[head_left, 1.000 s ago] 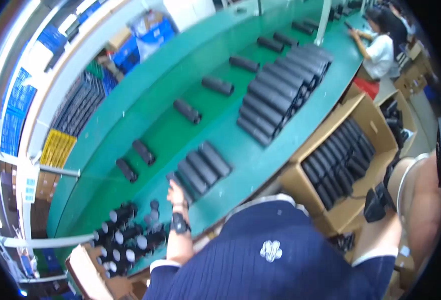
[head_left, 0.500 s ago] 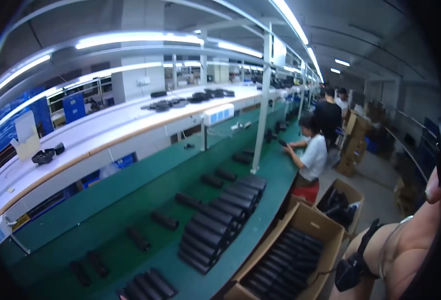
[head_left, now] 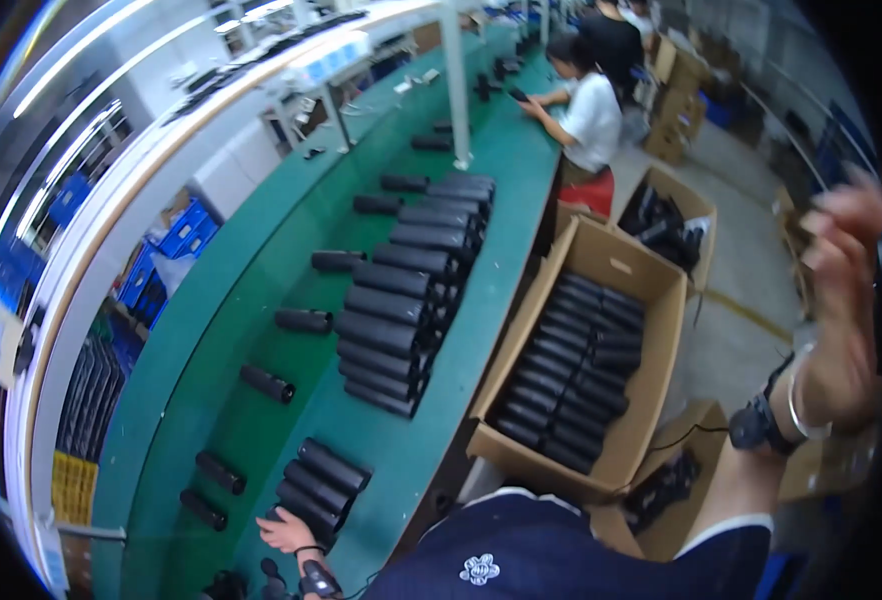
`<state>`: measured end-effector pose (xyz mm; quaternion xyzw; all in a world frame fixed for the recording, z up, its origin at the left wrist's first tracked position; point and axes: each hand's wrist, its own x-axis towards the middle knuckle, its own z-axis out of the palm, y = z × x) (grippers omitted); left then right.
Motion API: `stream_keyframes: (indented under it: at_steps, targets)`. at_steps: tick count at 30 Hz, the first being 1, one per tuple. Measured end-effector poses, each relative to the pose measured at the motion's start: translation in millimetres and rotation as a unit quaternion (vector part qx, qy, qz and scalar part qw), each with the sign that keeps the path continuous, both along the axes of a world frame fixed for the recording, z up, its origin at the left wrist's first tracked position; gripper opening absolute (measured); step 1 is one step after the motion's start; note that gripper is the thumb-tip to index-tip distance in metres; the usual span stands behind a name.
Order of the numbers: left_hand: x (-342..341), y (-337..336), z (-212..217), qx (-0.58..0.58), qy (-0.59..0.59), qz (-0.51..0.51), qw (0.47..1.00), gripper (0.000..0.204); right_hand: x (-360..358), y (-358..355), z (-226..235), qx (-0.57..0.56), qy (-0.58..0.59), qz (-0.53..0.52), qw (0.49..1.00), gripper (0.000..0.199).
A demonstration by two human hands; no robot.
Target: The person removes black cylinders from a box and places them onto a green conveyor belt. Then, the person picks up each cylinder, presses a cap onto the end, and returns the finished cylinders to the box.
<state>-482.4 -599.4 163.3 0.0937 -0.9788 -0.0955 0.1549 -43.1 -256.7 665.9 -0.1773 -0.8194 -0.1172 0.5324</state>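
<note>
My left hand (head_left: 286, 533) is at the near end of the green bench, fingers apart, next to a small group of black tubes (head_left: 323, 478). Whether its fingertips touch the nearest tube is hard to make out. Beyond lies a larger stack of black tubes (head_left: 391, 305) in a sloping row. Loose single tubes, such as one black tube (head_left: 267, 383), rest along the bench's left side. Raised at the far right, away from the bench, my right hand (head_left: 846, 240) is smeared by motion, and its fingers cannot be read clearly. Both wrists wear dark straps with small devices.
An open cardboard box (head_left: 666, 375) full of black tubes stands right of the green bench (head_left: 481, 290). Behind it is another carton (head_left: 706, 225) of black parts. A person in a white top (head_left: 591, 115) handles a dark piece farther along. A post (head_left: 456, 90) rises from the bench.
The view has tilted down, bringing my left hand and torso into sight. My right hand now shows more fully at the right, raised and blurred.
</note>
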Motion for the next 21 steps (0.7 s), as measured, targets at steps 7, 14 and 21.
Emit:
stream_keyframes:
  at_steps: [7,14,21]
  targets:
    - [87,190,67,0.479,-0.331,-0.325,0.745,0.036,123,182,-182,-0.444,-0.383,-0.11,0.803,0.043]
    - [266,384,68,0.378,-0.7,-0.354,0.491,0.023,221,255,-491,-0.557,-0.447,-0.151,0.684,0.038]
    - [424,455,-84,0.244,-0.868,-0.136,0.411,0.024,223,281,-598,-0.689,-0.512,-0.113,0.5,0.048]
